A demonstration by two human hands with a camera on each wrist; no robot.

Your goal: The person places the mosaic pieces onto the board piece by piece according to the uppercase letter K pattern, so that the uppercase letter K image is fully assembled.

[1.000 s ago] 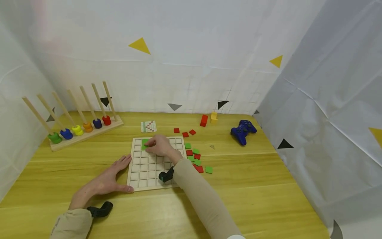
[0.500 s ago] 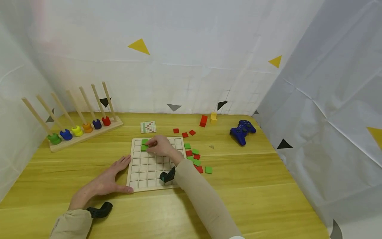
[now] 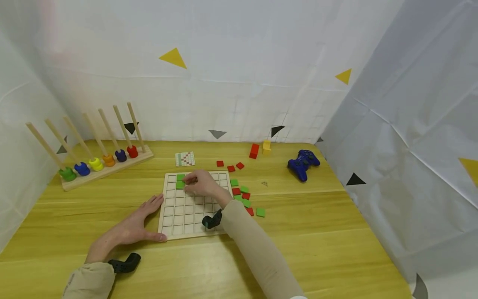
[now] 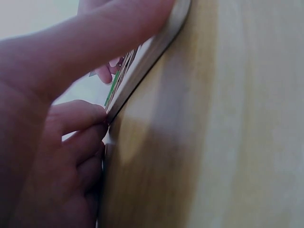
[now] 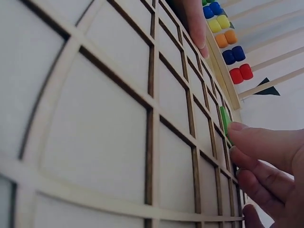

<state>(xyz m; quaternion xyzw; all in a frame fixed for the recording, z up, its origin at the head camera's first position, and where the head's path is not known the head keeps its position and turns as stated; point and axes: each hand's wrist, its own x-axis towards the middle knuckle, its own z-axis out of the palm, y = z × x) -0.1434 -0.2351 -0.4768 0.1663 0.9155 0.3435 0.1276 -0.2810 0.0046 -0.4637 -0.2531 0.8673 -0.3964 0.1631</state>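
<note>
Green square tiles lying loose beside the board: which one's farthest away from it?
The flat green square tile farthest right in the head view, lying by itself. The other loose green tiles lie nearer the pale wooden grid board.

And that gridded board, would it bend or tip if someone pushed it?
The gridded board would probably slide rather than tip, as it lies flat on the table. Its straight, slim edge suggests it is fairly stiff. The raised strips would likely keep the green tiles from sliding far.
</note>
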